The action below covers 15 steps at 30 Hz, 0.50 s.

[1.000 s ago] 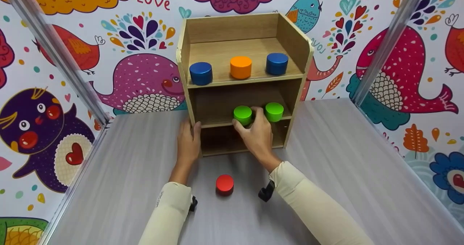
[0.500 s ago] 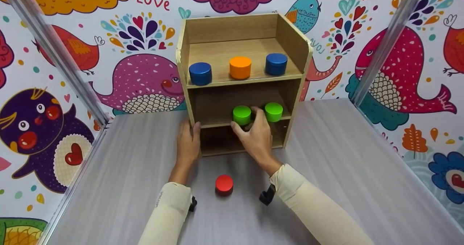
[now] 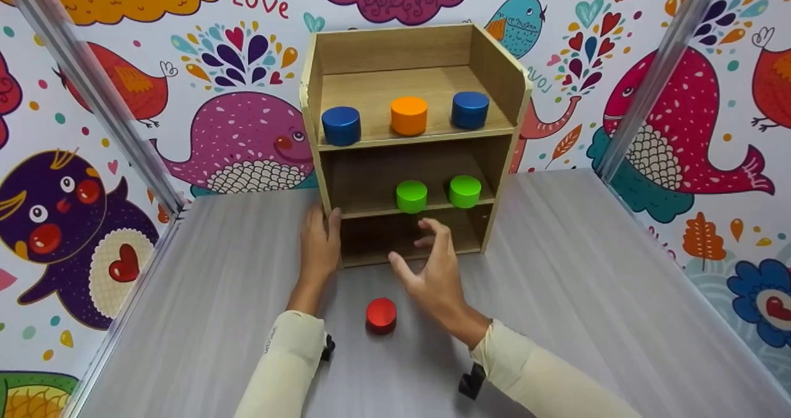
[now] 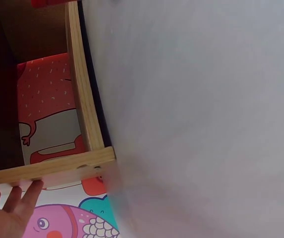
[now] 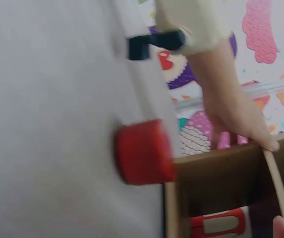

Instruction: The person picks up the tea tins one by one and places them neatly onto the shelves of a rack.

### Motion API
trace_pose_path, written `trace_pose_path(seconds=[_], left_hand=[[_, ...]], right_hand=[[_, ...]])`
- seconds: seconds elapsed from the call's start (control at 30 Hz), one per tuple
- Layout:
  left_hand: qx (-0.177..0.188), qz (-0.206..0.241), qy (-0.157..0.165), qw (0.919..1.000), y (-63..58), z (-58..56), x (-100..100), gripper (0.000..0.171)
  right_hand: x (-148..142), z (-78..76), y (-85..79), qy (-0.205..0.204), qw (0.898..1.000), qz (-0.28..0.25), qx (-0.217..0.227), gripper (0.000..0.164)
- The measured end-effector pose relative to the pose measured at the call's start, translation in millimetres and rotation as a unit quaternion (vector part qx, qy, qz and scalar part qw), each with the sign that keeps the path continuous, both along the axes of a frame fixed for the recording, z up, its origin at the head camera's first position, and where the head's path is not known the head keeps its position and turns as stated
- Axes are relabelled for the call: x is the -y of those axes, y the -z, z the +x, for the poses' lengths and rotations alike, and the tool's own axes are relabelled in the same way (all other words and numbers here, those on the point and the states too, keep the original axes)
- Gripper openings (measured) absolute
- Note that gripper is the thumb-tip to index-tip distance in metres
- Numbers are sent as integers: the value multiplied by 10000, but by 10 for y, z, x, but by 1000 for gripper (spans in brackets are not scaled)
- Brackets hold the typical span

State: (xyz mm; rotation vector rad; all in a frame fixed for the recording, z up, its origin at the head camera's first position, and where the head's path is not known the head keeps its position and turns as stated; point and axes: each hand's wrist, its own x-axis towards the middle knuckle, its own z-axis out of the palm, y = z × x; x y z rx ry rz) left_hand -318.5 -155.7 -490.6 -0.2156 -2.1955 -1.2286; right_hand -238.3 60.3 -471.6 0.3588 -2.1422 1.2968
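Observation:
A small wooden shelf unit (image 3: 395,138) stands against the back wall. My left hand (image 3: 320,245) rests on the outside of its left side panel, the thumb at the front edge. In the left wrist view, the fingertips (image 4: 33,191) touch that panel. My right hand (image 3: 435,276) holds nothing and hovers before the bottom compartment, thumb and fingers spread apart. Just above it, a green cylinder (image 3: 411,196) stands on the middle shelf's front edge, left of another green cylinder (image 3: 465,191). A red cylinder (image 3: 381,316) stands on the table between my forearms.
Along the top shelf's front stand a left blue cylinder (image 3: 341,125), an orange cylinder (image 3: 408,115) and a right blue cylinder (image 3: 469,110). The grey table (image 3: 593,269) is bounded by walls with cartoon animals and metal posts (image 3: 661,78).
My right hand has let go of the left green cylinder and drawn back down from the middle shelf, its fingers spreading. The cylinder stays on the shelf. My left hand has kept its place.

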Motion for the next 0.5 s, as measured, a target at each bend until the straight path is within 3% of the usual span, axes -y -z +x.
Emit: trace_pose_path(seconds=[0.27, 0.5], left_hand=[[52, 12, -22, 10000, 3, -11, 0, 27], [66, -16, -53, 10000, 11, 0, -2, 27]], right_hand=[[0, 178, 351, -697, 9973, -163, 169, 74], [31, 317, 625, -1364, 9883, -216, 644, 80]])
